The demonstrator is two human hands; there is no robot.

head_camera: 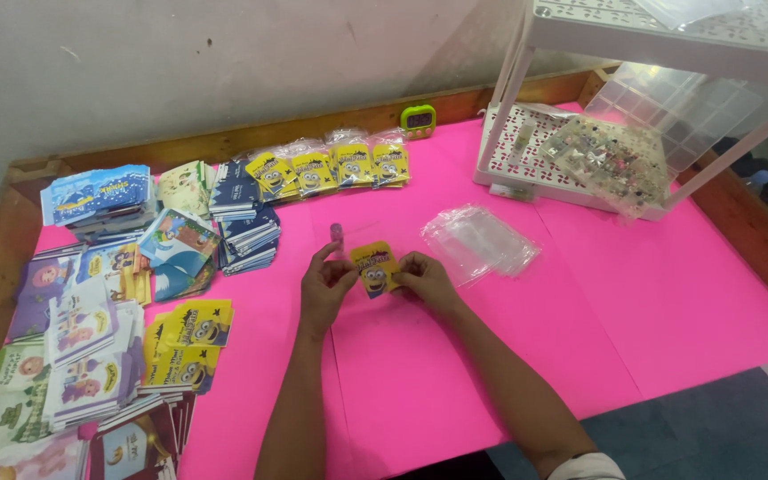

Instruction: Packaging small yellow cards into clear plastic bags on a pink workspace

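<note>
A small yellow card packet (375, 268) with a cartoon figure in goggles is held above the middle of the pink counter (633, 293), gripped at its left edge by the fingers of the left hand (324, 283) and at its right edge by the closed fingers of the right hand (423, 277). The packet is seen face up, rectangular, bright yellow with a dark band of lettering near the top. Just behind the packet, a small pink cylinder (336, 233) stands upright on the counter. To the right of the packet, a loose heap of clear plastic sleeves (482, 242) is spread flat. Farther behind the packet, a row of four matching yellow packets in clear wrap (331, 166) is lined up, and a small green timer (418, 118) is set against the wooden rim beyond them. Left of the packet, stacks of dark blue cards (244, 222) are piled, with light blue packets (100, 200) farther left again. Nearer the viewer and to the left of the packet, a fanned stack of yellow cards (187, 345) is laid, beside pastel cards with cartoon figures (82, 347). Far to the right behind the packet, a white plastic rack (651, 36) is placed, with a clear bag of small mixed pieces (606, 160) on its lower shelf.
</note>
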